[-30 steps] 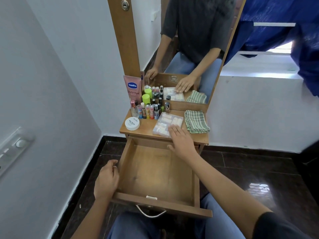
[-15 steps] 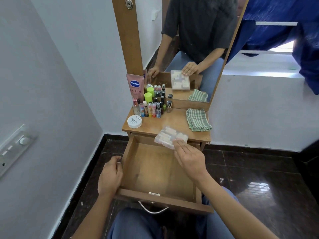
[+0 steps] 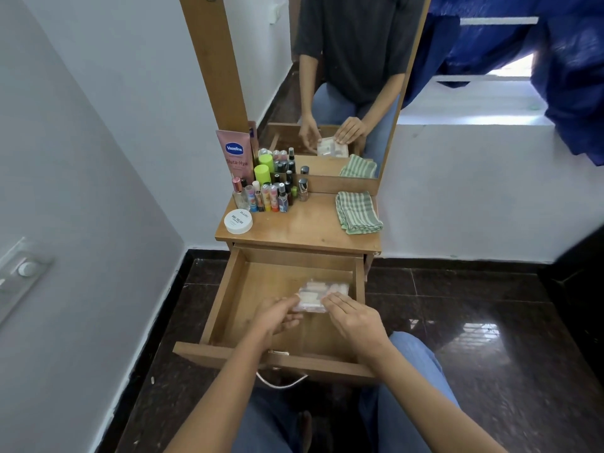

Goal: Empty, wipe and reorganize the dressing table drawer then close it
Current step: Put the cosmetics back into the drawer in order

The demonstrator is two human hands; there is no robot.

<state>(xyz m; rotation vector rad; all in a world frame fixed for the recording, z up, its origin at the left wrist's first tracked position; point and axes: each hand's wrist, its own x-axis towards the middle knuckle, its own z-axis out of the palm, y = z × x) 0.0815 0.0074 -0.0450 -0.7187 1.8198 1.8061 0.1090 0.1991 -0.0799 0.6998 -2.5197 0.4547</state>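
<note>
Head cam: your L hand (image 3: 277,317) & R hand (image 3: 354,320) seat clear box (image 3: 323,291) in drawer (image 3: 225,295).
L fingers (image 3: 289,302) bunched at its end, grip unclear; R's flat, together. Uneven release could tip it.

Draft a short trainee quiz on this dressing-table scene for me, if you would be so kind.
1. True or false: the clear plastic box rests on the tabletop.
2. What lies at the tabletop's right end? A comb; B green checked cloth; C book.
3. Fill in: the left hand and right hand both touch the box inside the open ____.
Key: 1 false; 2 B; 3 drawer.
</note>
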